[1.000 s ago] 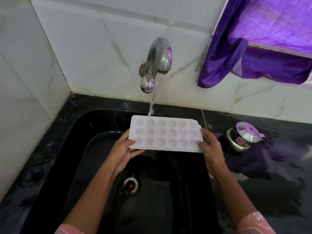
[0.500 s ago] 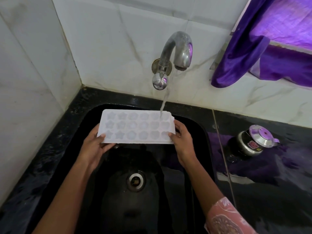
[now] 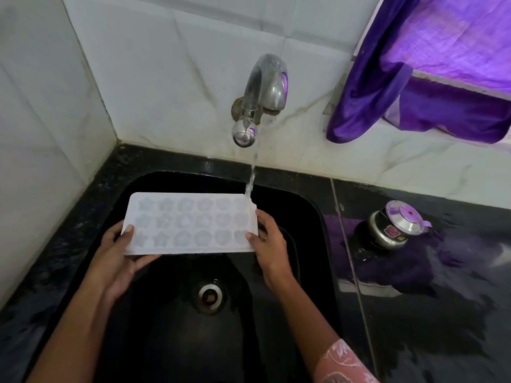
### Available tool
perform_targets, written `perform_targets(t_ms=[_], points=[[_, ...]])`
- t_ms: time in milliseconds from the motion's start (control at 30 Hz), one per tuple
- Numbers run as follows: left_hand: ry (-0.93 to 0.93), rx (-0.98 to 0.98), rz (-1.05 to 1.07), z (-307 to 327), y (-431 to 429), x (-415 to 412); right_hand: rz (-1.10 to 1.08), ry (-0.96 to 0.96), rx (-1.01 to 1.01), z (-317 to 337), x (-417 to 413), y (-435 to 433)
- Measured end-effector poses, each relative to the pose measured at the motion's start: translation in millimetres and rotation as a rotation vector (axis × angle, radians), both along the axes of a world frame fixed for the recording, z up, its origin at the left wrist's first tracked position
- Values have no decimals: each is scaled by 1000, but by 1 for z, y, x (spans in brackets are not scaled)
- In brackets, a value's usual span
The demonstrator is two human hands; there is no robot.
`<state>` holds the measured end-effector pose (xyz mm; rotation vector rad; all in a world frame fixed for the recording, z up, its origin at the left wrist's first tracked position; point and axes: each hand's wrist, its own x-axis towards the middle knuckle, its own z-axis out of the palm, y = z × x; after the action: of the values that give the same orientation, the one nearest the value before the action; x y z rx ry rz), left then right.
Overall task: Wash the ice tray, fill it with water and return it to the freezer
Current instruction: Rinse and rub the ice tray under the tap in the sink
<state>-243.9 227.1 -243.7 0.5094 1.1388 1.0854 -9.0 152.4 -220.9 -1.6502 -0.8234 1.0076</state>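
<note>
Ice tray: white ice tray (image 3: 190, 222), cavities up, three rows of star and flower shapes; held in the air over the far half of the sink, long side running left to right, roughly level.
Left hand: left hand (image 3: 119, 258) grips the tray's left end, thumb on top at the edge, fingers curled under the near-left corner.
Right hand: right hand (image 3: 269, 247) grips the tray's right end, thumb on top near the near-right corner, fingers wrapped round the short side.
Water: stream (image 3: 250, 183) runs from the tap and strikes the tray's far-right corner.
Tap: steel tap (image 3: 265, 89) fixed to the tiled wall (image 3: 166, 78), its spout above the sink's far edge.
Sink: black sink (image 3: 166, 327) set in a dark, wet-looking worktop (image 3: 442, 313); round metal drain (image 3: 210, 295) lies nearer than the tray, between the two forearms.
Right of sink: small steel lidded pot (image 3: 392, 228) stands on the worktop, well apart from the tray.
Far right: purple cloth (image 3: 387, 92) hangs at the wall.
Clothing: pink patterned sleeve (image 3: 343, 363) on the right forearm.
</note>
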Motion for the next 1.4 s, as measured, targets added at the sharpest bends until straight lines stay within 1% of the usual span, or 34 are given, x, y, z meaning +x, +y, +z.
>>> perform_targets(t_ms=[167, 267, 333, 367, 400, 467, 567, 700, 833, 900, 933, 967, 1000, 1033, 1067, 1133, 1167, 1333, 1400], points=[[-39, 0, -39, 10, -13, 20, -56, 39, 42, -5, 21, -14], [-70, -5, -48, 10, -19, 31, -52, 53, 22, 0, 40, -19], [-70, -14, -54, 10, -21, 36, -65, 4, -1, 6, 53, -14], [-68, -18, -56, 10, -22, 37, -78, -54, -3, 12, 59, -7], [-64, -19, -57, 9, -22, 37, -79, -135, 5, 21, 64, 2], [-48, -21, -57, 8, -23, 36, -31, -374, 49, 45, 68, 24], [-32, -37, -40, 6, -22, 32, 153, -793, 150, 80, 63, 64], [-18, -31, -29, 8, -20, 30, 346, -1250, 146, 101, 50, 116], [-10, -24, -8, 10, -18, 27, 443, -1443, 167, 105, 42, 141], [-9, -28, 4, 11, -17, 27, 469, -1550, 220, 104, 40, 148], [-7, -30, 9, 11, -16, 27, 468, -1533, 265, 103, 39, 151], [-8, -31, 15, 11, -16, 27, 446, -1459, 291, 102, 38, 153], [-10, -34, 21, 10, -16, 27, 425, -1380, 301, 100, 38, 154], [-14, -37, 25, 9, -16, 27, 412, -1356, 285, 100, 38, 154], [-14, -39, 29, 9, -16, 27, 403, -1384, 286, 100, 36, 153], [-18, -39, 32, 8, -16, 27, 380, -1449, 370, 100, 33, 153], [-19, -41, 33, 7, -16, 26, 356, -1449, 390, 102, 32, 152], [-28, -50, 33, 6, -17, 27, 356, -1446, 311, 104, 32, 150], [-35, -51, 27, 7, -18, 29, 354, -1403, 268, 104, 33, 147]])
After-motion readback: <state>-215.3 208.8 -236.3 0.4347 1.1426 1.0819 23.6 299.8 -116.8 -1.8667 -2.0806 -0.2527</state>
